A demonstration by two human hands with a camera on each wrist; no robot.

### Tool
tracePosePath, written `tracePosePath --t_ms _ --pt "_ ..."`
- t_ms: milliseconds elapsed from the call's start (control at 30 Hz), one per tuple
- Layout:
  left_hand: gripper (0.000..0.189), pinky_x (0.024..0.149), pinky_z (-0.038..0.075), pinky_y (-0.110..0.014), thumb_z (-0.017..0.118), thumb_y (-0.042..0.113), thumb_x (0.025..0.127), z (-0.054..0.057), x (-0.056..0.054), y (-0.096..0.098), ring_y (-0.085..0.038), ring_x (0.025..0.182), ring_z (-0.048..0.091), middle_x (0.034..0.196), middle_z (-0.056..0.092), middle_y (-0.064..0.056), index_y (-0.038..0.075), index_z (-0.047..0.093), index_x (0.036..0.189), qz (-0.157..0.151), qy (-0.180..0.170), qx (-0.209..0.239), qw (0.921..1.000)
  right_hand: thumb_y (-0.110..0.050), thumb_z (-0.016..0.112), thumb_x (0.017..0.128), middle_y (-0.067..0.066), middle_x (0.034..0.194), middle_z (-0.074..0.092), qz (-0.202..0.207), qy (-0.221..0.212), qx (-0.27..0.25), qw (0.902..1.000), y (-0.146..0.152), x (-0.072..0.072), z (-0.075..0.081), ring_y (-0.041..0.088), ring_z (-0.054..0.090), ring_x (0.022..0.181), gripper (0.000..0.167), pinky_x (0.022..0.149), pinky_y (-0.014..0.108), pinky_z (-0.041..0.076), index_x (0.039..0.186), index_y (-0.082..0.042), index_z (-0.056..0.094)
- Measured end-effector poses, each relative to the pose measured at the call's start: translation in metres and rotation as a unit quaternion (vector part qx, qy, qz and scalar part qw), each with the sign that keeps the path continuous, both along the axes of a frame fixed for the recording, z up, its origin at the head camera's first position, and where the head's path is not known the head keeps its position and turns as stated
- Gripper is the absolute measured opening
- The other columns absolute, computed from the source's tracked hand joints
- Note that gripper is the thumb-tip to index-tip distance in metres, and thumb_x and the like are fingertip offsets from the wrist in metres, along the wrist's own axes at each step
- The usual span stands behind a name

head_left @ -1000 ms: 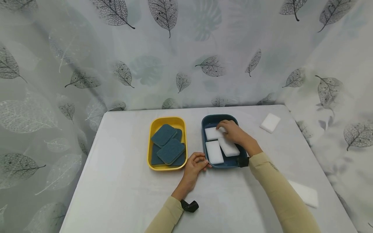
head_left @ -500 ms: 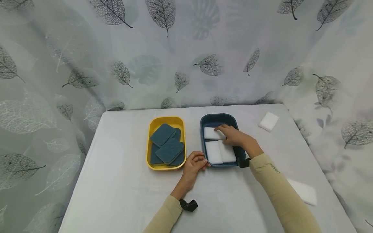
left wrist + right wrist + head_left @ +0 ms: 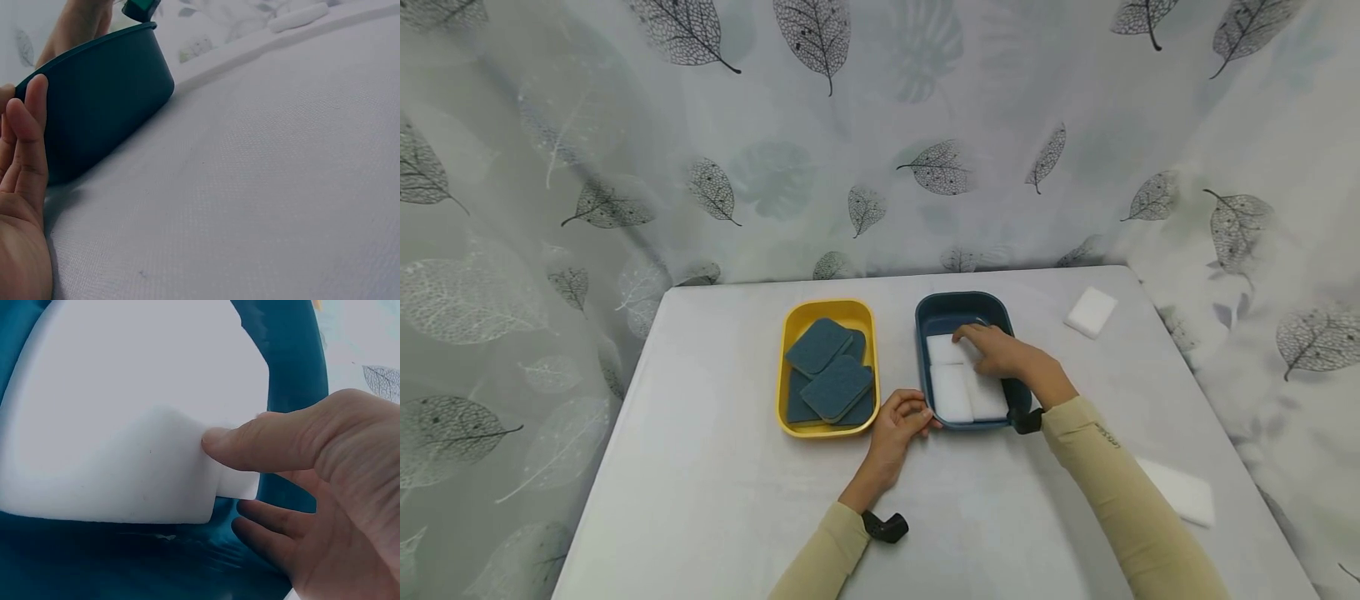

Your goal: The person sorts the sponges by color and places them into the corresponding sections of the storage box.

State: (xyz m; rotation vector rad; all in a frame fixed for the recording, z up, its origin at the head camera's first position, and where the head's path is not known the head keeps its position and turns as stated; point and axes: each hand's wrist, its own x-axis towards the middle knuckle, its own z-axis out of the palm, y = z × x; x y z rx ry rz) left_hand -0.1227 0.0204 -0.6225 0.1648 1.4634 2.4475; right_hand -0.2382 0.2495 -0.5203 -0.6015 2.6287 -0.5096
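Observation:
Three white sponges lie close together in a dark blue tray [image 3: 958,307]. My right hand [image 3: 1000,350] reaches over them. Its index finger is at the far edge of the back sponge [image 3: 945,350], and its thumb [image 3: 240,447] touches white sponge near that sponge's joint with the right front sponge [image 3: 106,444]. The other fingers curl below the thumb. At the tray's near left corner, my left hand [image 3: 895,433] holds the wall, fingers [image 3: 28,134] against the outside and one fingertip at the rim. Beside it is the left front sponge [image 3: 951,393].
A yellow tray [image 3: 790,358] with several dark green scouring pads [image 3: 837,387] stands to the left. White sponges lie on the table at the far right [image 3: 1091,312] and by the right sleeve [image 3: 1180,492]. A leaf-patterned curtain [image 3: 850,150] hangs behind.
The right front sponge went from tilted to flat beside the left one. Then my right hand drew the back sponge toward the front pair. My left hand has kept its place at the tray.

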Motion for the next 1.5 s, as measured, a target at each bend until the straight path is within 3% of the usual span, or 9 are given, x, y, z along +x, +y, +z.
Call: tracePosePath --t_ms 333,533,800,933,1200,1333,1500 --pt "0.041 0.070 0.054 -0.021 0.063 0.000 0.101 0.000 -0.001 -0.003 -0.009 0.083 0.075 0.099 0.067 0.003 -0.015 0.044 0.133 -0.002 0.004 -0.002 1.0000 0.007 0.063 0.091 0.025 0.154 0.052 0.012 0.029 -0.004 0.9995 -0.002 0.001 0.002 0.052 0.044 0.143 0.050 0.116 0.064 0.040 0.141 -0.003 0.058" --pt "0.044 0.071 0.054 -0.021 0.064 0.000 0.100 0.000 -0.001 -0.003 -0.008 0.083 0.074 0.099 0.067 0.003 -0.017 0.043 0.134 -0.002 0.000 0.000 1.0000 0.003 0.060 0.099 0.026 0.148 0.056 0.007 0.077 -0.058 0.9953 0.010 -0.003 0.009 0.048 0.049 0.141 0.040 0.112 0.063 0.045 0.139 0.002 0.061" --pt "0.039 0.070 0.054 -0.021 0.064 0.000 0.100 0.000 -0.001 -0.003 -0.009 0.083 0.075 0.099 0.067 0.003 -0.014 0.046 0.131 0.002 0.005 -0.002 1.0000 -0.005 0.054 0.106 0.025 0.150 0.054 -0.089 0.127 -0.123 0.9802 0.040 -0.009 0.020 0.045 0.055 0.132 0.040 0.107 0.062 0.048 0.145 0.000 0.054" --pt "0.034 0.070 0.054 -0.021 0.064 0.000 0.100 -0.001 -0.001 -0.002 -0.009 0.083 0.075 0.099 0.067 0.003 -0.010 0.049 0.129 0.003 0.008 -0.006 0.9999 -0.006 0.052 0.106 0.030 0.150 0.051 -0.133 0.156 -0.107 0.9730 0.056 -0.014 0.018 0.051 0.051 0.135 0.041 0.110 0.066 0.044 0.146 0.003 0.053" --pt "0.038 0.070 0.053 -0.021 0.064 0.000 0.100 0.001 0.000 -0.002 -0.009 0.083 0.074 0.101 0.067 0.003 -0.012 0.046 0.132 0.002 0.006 -0.013 0.9999 -0.015 0.046 0.106 0.038 0.157 0.036 -0.226 0.160 -0.018 0.9607 0.091 -0.018 0.005 0.064 0.031 0.143 0.052 0.115 0.075 0.031 0.152 0.009 0.040" --pt "0.036 0.071 0.053 -0.021 0.063 -0.001 0.100 0.002 0.000 -0.002 -0.009 0.084 0.073 0.102 0.067 0.003 -0.010 0.048 0.132 0.002 0.003 -0.022 0.9998 -0.019 0.044 0.106 0.043 0.157 0.031 -0.255 0.177 0.027 0.9501 0.107 -0.017 -0.008 0.067 0.029 0.142 0.057 0.111 0.080 0.032 0.152 0.012 0.035" --pt "0.035 0.071 0.053 -0.021 0.061 -0.001 0.101 0.003 0.000 -0.003 -0.008 0.084 0.073 0.101 0.067 0.004 -0.011 0.047 0.133 0.001 0.002 -0.027 0.9996 -0.021 0.042 0.106 0.044 0.156 0.028 -0.282 0.177 0.045 0.9419 0.124 -0.013 -0.022 0.067 0.026 0.142 0.055 0.112 0.081 0.027 0.151 0.011 0.037"
